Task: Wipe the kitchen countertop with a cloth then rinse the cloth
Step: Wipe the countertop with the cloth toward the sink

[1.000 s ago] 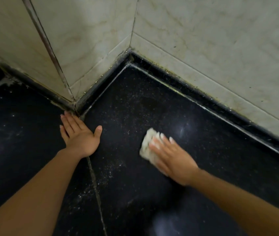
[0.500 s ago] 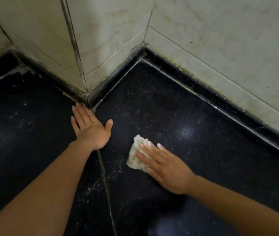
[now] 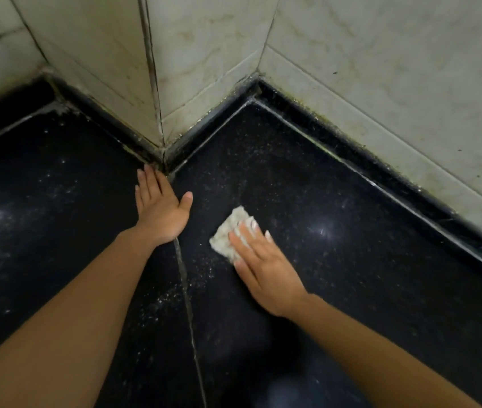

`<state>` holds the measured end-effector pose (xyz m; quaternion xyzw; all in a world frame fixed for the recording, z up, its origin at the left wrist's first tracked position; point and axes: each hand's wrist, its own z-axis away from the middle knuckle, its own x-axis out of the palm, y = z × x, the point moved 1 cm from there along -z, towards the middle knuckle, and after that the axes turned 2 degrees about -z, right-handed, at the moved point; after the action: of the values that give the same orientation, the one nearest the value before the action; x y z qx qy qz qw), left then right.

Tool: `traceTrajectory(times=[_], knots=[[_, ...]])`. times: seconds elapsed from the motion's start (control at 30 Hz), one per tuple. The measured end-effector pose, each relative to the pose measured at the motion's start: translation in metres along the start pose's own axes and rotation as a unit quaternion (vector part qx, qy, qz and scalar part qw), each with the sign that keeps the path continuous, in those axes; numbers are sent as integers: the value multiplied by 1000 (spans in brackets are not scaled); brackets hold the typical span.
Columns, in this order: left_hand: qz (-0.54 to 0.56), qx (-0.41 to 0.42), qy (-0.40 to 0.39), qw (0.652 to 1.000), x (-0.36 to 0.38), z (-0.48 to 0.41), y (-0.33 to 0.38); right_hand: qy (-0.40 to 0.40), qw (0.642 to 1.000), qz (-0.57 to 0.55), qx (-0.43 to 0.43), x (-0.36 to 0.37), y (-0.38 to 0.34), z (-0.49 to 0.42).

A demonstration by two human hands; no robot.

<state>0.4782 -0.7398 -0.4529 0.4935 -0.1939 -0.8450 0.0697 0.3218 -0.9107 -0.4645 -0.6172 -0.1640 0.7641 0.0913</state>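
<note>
A black speckled desk [image 3: 337, 201] fills most of the view, with pale marble-look wall tiles [image 3: 381, 69] rising along its far edge and jutting out in a corner at centre. A thin seam [image 3: 188, 304] runs from that corner toward the near edge. The left hand [image 3: 161, 207] lies flat and open on the desk beside the seam, fingers pointing at the corner. The right hand [image 3: 263, 266] presses flat, fingers spread, on a small whitish cloth [image 3: 228, 234], just right of the seam.
</note>
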Motion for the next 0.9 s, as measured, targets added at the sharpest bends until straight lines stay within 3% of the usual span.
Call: traceTrajectory(times=[0.1,0.23,0.37,0.47,0.57,0.63,0.7,0.77,0.8,0.83,0.9], knots=[[23,38,12,999,4,27,-4,-36,998,-22,-41,-6,-3,34],[38,92,120,988,30,95,0,11,998,-33,-52,-7,0,74],[42,63,161,984,64,157,-1,28,999,-21,-39,6,5,97],[38,37,166,985,87,193,-3,89,995,7,-54,8,3,90],[24,4,158,987,104,216,-5,126,987,-104,1,-11,-12,78],[15,-12,145,989,111,227,-4,79,935,-337,76,-34,-24,70],[1,-21,132,991,118,236,-1,14,817,-557,149,-53,-30,65],[-15,-23,125,992,125,242,3,-26,722,-663,194,-62,-24,64],[-22,-23,123,992,127,243,5,-25,709,-670,219,-62,-20,65],[-30,-23,122,992,129,245,7,-10,732,-635,248,-60,-15,67],[-43,-23,118,992,132,246,9,37,863,-424,272,-51,0,73]])
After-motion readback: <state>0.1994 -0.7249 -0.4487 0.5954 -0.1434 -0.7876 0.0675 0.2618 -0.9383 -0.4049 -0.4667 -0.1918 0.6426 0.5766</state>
